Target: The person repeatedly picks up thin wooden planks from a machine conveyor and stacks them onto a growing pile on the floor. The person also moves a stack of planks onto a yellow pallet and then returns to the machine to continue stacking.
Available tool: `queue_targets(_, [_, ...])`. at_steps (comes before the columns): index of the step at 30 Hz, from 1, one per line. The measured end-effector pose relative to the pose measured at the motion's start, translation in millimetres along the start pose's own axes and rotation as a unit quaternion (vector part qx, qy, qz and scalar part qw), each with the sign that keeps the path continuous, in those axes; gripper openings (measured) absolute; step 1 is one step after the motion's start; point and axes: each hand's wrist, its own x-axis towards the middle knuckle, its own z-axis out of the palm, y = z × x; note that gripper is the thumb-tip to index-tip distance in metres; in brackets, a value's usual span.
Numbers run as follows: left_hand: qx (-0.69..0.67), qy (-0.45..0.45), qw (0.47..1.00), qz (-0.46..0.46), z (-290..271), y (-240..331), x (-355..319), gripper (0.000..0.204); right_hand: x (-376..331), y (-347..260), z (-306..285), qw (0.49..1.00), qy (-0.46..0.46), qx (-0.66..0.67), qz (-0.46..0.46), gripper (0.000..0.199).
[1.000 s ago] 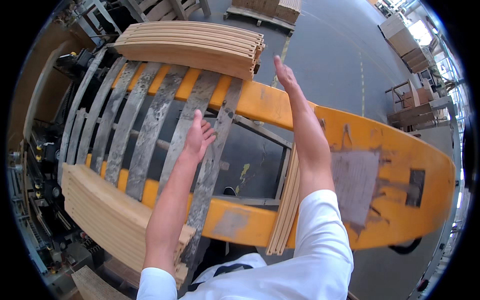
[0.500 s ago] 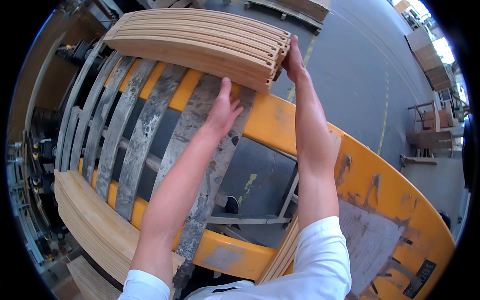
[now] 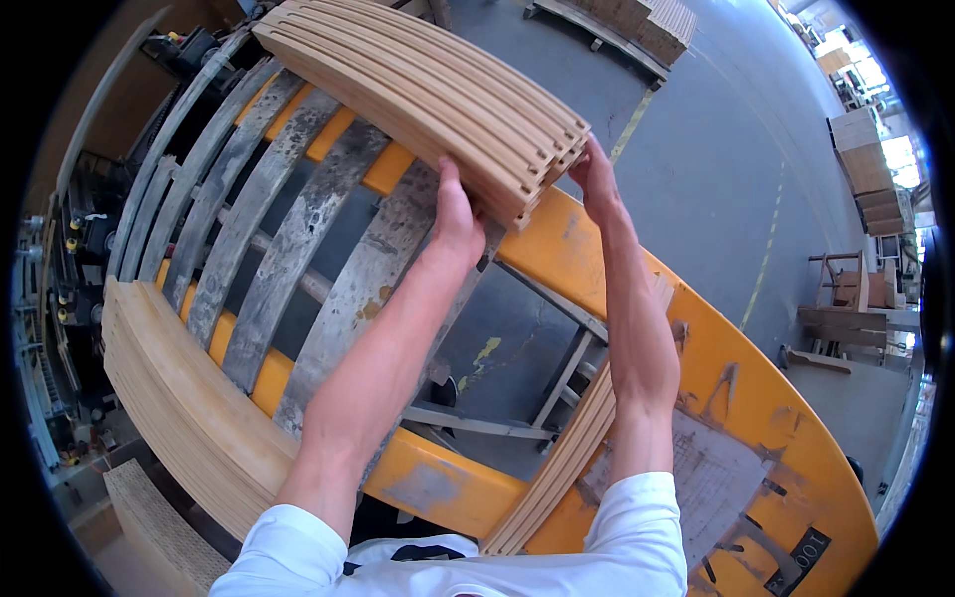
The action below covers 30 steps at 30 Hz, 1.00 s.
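A stack of curved, grooved wooden slats (image 3: 428, 90) lies across the far side of a frame of worn grey bars (image 3: 269, 254) on yellow beams. My left hand (image 3: 459, 221) is at the near side of the stack, thumb up against the wood and fingers curled toward its underside, partly hidden. At the stack's right end, my right hand (image 3: 598, 182) presses its fingers against the slotted slat ends. The two hands hold the stack between them.
Another pile of curved wooden slats (image 3: 189, 388) lies at the near left. Several thin strips (image 3: 557, 463) lean across the yellow beam (image 3: 438, 488) near my right forearm. A loaded pallet (image 3: 607, 40) stands on the grey floor beyond. Machinery lines the left.
My left hand has closed in on the near side of the stack, its fingers now curled by the lower edge. My right hand stays at the end. The whole view has shifted and turned slightly.
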Motion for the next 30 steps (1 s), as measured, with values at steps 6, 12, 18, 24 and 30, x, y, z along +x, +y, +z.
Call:
queue_targets(6, [-0.061, 0.032, 0.996, 0.056, -23, 18, -51, 0.07, -69, 33, 29, 0.996, -0.091, -0.006, 0.025, 0.052])
queue_targets(12, [-0.064, -0.002, 0.996, 0.055, -54, 35, -75, 0.069, -84, 17, 45, 0.972, -0.182, -0.086, 0.122, 0.059])
queue_targets(18, [-0.039, -0.012, 0.996, 0.085, -63, 28, -82, 0.07, -74, -6, 86, 0.979, -0.168, -0.009, 0.119, 0.061])
queue_targets(24, [-0.031, -0.017, 0.997, 0.066, -74, 23, -89, 0.071, -120, -12, 93, 0.985, -0.129, 0.004, 0.119, 0.044])
queue_targets(30, [0.019, -0.002, 0.999, 0.03, -82, 1, -152, 0.077, -174, 2, 82, 0.985, -0.122, 0.042, 0.111, 0.044])
